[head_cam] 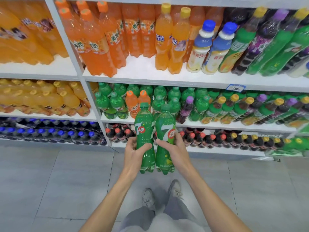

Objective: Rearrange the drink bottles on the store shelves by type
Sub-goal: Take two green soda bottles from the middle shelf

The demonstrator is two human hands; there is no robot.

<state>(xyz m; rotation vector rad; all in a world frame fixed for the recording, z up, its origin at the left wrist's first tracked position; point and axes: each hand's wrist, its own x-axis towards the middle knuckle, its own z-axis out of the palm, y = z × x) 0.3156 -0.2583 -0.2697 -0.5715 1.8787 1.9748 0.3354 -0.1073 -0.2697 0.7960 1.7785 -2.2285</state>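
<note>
I hold two green 7up bottles upright, side by side, in front of the shelves. My left hand (134, 150) grips the left green bottle (144, 124) around its lower half. My right hand (173, 149) grips the right green bottle (165, 126) the same way. Both bottles hang in the air before the middle shelf (209, 125), where green bottles fill the row. Two orange soda bottles (137, 101) stand among those green ones, right behind the bottles I hold. A purple-capped dark bottle (186, 108) also stands among the green ones.
The top shelf (142, 72) carries orange sodas, two white milk-drink bottles with blue caps (209, 49), and mixed green and purple bottles at the right. The bottom shelf holds dark cola bottles (209, 139). A white upright (83, 77) divides the shelf bays. Grey tiled floor and my shoes lie below.
</note>
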